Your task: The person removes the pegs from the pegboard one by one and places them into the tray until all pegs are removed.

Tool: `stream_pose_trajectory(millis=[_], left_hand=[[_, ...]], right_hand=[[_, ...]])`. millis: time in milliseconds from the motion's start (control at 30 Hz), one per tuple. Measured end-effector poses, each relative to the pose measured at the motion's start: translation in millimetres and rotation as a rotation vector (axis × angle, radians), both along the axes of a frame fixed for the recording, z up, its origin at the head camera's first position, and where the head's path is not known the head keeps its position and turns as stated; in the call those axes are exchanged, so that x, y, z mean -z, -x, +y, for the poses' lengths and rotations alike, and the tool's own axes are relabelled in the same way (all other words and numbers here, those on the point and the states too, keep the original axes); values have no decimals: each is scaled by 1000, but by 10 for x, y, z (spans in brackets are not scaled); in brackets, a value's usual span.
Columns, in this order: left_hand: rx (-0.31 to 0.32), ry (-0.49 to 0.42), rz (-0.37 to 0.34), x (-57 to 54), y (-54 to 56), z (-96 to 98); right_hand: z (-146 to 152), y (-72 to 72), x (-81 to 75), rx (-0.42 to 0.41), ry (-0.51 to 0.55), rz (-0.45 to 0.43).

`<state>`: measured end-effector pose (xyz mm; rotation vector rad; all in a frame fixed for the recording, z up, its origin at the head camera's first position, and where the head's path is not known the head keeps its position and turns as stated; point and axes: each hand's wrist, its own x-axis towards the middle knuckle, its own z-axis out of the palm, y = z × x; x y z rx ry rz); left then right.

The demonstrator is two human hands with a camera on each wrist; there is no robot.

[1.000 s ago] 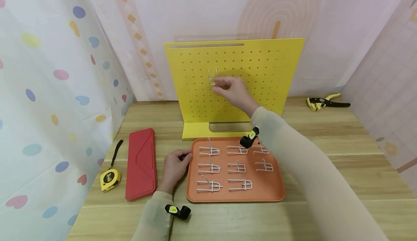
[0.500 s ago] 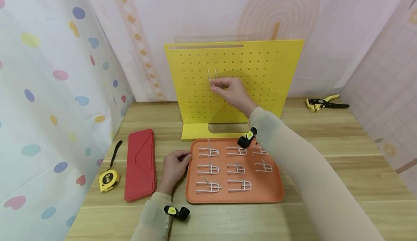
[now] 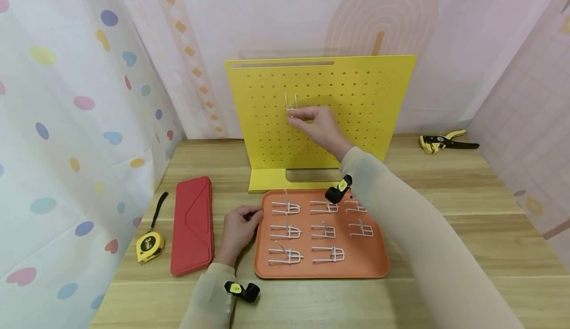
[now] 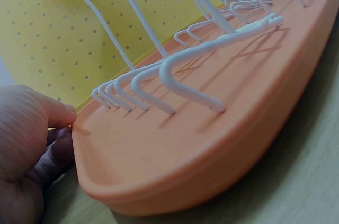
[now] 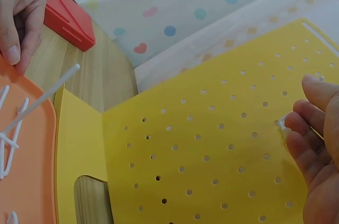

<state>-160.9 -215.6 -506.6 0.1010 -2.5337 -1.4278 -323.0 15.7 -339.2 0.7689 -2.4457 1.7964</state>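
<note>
My right hand [image 3: 322, 126] pinches a white wire pegboard hook [image 3: 291, 108] between thumb and fingers. The hook stands upright against the yellow pegboard [image 3: 267, 143], its two prongs pointing up near the upper left holes. In the right wrist view the fingers [image 5: 304, 136] hide most of the hook, and only a bit of white wire shows. My left hand [image 3: 238, 230] holds the left rim of the orange tray [image 3: 365, 264], its thumb and fingers at the edge in the left wrist view. Several more white hooks [image 3: 286, 256] lie in rows in the tray.
Left of the tray lie a red case [image 3: 192, 225] and a yellow tape measure [image 3: 150, 246] with a black strap. A yellow and black wire stripper [image 3: 447, 141] is at the back right. The pegboard's base [image 3: 267, 179] stands just behind the tray. Curtains hang behind and at the left.
My right hand has shifted slightly down and left over the hook, covering more of its lower part. The left hand stays at the tray's rim.
</note>
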Motion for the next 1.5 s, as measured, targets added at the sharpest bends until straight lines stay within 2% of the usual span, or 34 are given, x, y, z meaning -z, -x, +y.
stream_pose_trajectory(millis=[367,667,767,933,1000,1333,1500], left_hand=[[2,4,2,-10,-1,1],[3,9,-3,-4,-9,1],[3,14,-8,0,-4,0],[1,18,-20,12,8,-9],[-1,13,-23,11,4,-12],[-5,15,1,52,52,-16],[2,10,4,74,81,-9]], right_hand=[[34,-67,-37,4,20,27],[165,-235,-24,-33,59,48],[235,-389,-71,-53,73,48],[378,-756,-206,-74,64,65],[446,-846,-192,-74,56,69],[837,-1185,-48,-32,23,62],[1051,-1232,173,1,14,91]])
